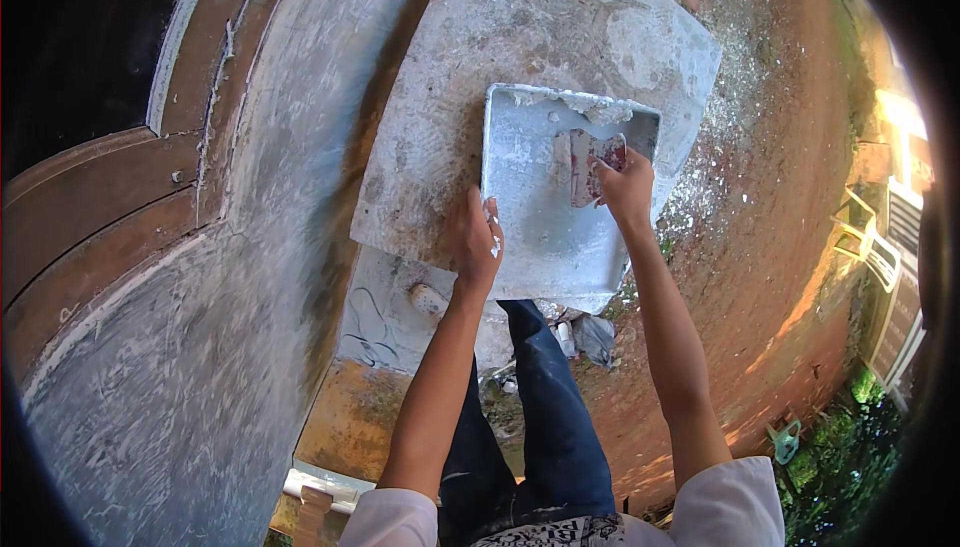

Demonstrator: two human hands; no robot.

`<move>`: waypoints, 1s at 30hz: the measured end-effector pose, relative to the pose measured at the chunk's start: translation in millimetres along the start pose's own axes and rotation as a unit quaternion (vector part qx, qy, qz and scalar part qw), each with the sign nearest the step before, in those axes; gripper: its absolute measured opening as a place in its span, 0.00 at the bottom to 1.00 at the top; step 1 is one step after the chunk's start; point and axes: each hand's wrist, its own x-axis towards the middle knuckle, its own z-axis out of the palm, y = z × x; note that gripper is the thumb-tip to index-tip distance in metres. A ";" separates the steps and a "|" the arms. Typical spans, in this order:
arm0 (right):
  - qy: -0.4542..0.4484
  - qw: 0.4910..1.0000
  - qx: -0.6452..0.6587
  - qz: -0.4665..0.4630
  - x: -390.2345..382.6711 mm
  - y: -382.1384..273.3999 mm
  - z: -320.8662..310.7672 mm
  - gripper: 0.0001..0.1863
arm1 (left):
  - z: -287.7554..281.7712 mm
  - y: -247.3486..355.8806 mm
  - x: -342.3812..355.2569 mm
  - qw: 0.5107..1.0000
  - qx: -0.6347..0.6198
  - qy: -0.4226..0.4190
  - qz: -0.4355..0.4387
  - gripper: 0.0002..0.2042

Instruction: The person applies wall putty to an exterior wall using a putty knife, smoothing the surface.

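Note:
My left hand point(478, 237), flecked with white paste, grips the left side of a pale grey rectangular tray point(555, 267), whose far rim has white paste crusted on it. My right hand point(625, 185) is closed on a flat, wide scraper point(582, 167) with reddish stains, held over the inside of the tray, toward its right half. The tray is above a large grey slab point(440, 77) smeared with dirt and white residue. The fingers under the tray's edge are partly hidden.
A smeared grey wall point(150, 367) with a brown wooden frame point(100, 182) runs along the left. My legs point(550, 407) are below the tray, near rubble and a grey bag point(593, 340). Reddish dirt ground point(745, 317), a yellow chair point(865, 242) and a green chair point(785, 439) lie to the right.

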 end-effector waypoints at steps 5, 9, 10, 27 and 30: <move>0.021 0.998 -0.057 -0.024 6.3 -0.4 4.5 0.14 | 3.0 -0.6 1.9 1.000 0.005 0.006 0.005 0.09; 0.027 0.996 -0.082 -0.007 16.4 2.9 3.3 0.16 | 1.1 0.1 2.7 1.000 0.020 0.000 0.013 0.14; 0.009 0.998 -0.052 0.031 24.1 9.2 1.0 0.17 | 2.6 1.5 2.9 1.000 0.017 -0.001 0.014 0.14; -0.016 0.996 0.043 0.080 28.5 -1.1 11.8 0.12 | 3.9 -3.5 0.4 0.999 0.048 -0.011 0.013 0.13; -0.035 0.985 0.120 0.119 33.5 10.9 17.1 0.11 | 2.7 -5.5 0.1 0.998 0.056 -0.014 0.001 0.13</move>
